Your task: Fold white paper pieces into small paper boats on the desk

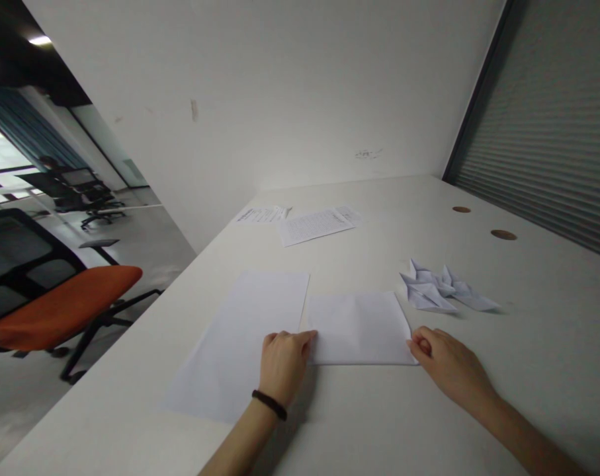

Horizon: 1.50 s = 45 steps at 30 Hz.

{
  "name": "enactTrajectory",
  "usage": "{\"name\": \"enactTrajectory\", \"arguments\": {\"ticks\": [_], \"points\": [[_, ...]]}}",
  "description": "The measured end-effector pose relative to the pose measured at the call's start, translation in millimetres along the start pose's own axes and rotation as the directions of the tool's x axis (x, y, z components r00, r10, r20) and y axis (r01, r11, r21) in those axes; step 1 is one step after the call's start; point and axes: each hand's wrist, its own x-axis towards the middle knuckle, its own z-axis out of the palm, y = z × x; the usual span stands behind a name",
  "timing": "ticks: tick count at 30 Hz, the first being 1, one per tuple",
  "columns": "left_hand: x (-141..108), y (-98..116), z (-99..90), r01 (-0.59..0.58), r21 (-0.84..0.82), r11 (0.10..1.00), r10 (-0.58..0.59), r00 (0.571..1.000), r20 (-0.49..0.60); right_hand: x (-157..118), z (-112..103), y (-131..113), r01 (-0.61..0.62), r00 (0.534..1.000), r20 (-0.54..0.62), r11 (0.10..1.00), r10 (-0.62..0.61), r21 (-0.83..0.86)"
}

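Observation:
A folded sheet of white paper [362,327] lies flat on the white table [359,423], its fold toward me. My left hand [284,360], a dark band on its wrist, has its fingers curled and pinches the sheet's left edge. At the opposite edge, near the front right corner, my right hand [436,354] pinches the paper between thumb and curled fingers. Left of the folded sheet, partly behind my left hand, lies a flat blank sheet [240,337]. Several folded white paper shapes [433,291] rest together beyond my right hand.
Printed sheets [319,226] lie farther back, with another printed page [260,215] left of them. Two round holes, a near one [504,235] and a far one [461,209], sit along the right side. A wall [304,92] bounds the back; an orange chair [71,307] stands left.

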Motion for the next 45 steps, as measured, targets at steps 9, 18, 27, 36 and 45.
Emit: {"name": "enactTrajectory", "arguments": {"ticks": [9, 18, 27, 36, 45], "points": [[1.1, 0.7, 1.0, 0.006, 0.035, 0.999, -0.006, 1.0, -0.019, 1.8, 5.8, 3.5, 0.0, 1.0, 0.018, 1.0, 0.0, -0.019], [1.7, 0.5, 3.1, 0.012, 0.048, 0.999, -0.008, 0.998, -0.066, 0.3, 5.2, 1.6, -0.015, 1.0, -0.017, 1.0, 0.015, 0.022], [2.9, 2.6, 2.5, 0.01, 0.063, 0.998, -0.007, 0.999, -0.048, -0.3, 5.0, 1.6, -0.021, 1.0, -0.018, 0.998, 0.023, 0.062], [-2.0, 9.0, 5.2, -0.043, 0.182, 0.982, 0.063, 0.992, -0.107, -1.3, 3.5, 3.5, 0.187, 0.982, 0.007, 0.982, -0.187, 0.017], [-9.3, 40.2, 18.9, -0.515, -0.03, 0.857, 0.516, 0.856, 0.025, 0.0, 4.5, 4.3, 0.232, 0.972, 0.032, 0.973, -0.231, -0.015]]}}
